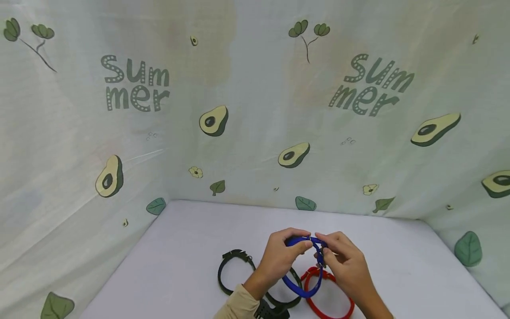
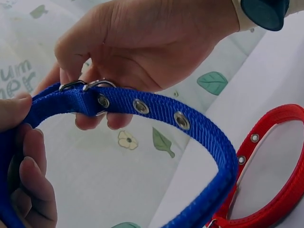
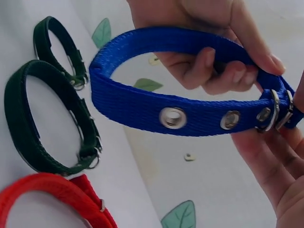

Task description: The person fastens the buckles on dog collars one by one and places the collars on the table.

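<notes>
A blue webbing collar (image 1: 303,293) with metal eyelets and a buckle is held up between both hands, bent into a loop. My left hand (image 1: 277,254) grips the strap, thumb and fingers around it near the buckle. Thumb and fingertips of my right hand (image 1: 349,262) pinch the collar beside the metal buckle (image 2: 76,86) and ring. In the left wrist view, the strap (image 2: 164,109) runs away from the buckle with eyelets showing. The right wrist view shows the left hand (image 3: 199,42) behind the loop and the right hand (image 3: 280,171) under the buckle end.
A red collar (image 1: 350,310) lies on the white table (image 1: 179,248) below the right hand. Two dark green collars lie to the left: one farther off (image 1: 220,274), the other (image 3: 14,104) closer to the red one. Avocado-print cloth (image 1: 255,88) hangs behind the table.
</notes>
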`<state>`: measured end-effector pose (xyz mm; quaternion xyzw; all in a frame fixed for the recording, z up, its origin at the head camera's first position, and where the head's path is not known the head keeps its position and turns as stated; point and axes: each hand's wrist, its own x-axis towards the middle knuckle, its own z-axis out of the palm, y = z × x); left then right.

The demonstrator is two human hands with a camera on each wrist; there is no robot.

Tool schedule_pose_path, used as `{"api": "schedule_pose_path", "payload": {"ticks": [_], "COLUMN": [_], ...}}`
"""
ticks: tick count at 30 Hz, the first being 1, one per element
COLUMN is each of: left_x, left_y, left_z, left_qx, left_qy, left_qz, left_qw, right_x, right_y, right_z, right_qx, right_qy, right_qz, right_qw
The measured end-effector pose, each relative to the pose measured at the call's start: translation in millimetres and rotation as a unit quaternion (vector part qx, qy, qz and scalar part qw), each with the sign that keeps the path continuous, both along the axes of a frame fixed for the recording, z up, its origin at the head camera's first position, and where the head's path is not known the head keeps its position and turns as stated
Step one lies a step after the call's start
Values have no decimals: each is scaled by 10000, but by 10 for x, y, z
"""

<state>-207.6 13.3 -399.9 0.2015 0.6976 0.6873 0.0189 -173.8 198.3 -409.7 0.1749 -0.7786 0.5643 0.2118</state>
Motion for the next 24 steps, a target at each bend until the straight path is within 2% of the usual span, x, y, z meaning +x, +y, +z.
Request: {"api": "schedule_pose_path", "payload": {"ticks": [4, 7, 9, 13, 16, 20, 24], "left_x": [-23, -22, -24, -54, -68, -77, -64], "left_y": [19, 18, 21, 31, 22, 0, -3], "left_z": [0, -18, -30, -46, -51, -52, -59], "left_qx": [-1, 123, 225, 427, 506, 502, 444], "left_qy": [15, -52, -79, -130, -212, -291, -328], "left_qz": [71, 48, 4, -68, -64, 19, 146], "left_qw": [10000, 9999, 9997, 9990, 9985, 9983, 9984], "right_x": [28, 45, 44, 29, 23, 4, -9], "right_y": [-51, -80, -86, -76, -65, -72, -106], "right_z": [0, -22, -38, -53, -70, -93, -108], "right_qx": [-169, -259, -283, -345, -176, 87, 181], "right_qy": [-290, -446, -408, -172, 1, 277, 309], "right_qz": [-482, -618, -545, -122, 95, 172, 93], "right_qw": [9983, 9968, 9973, 9992, 9998, 9994, 9993]}}
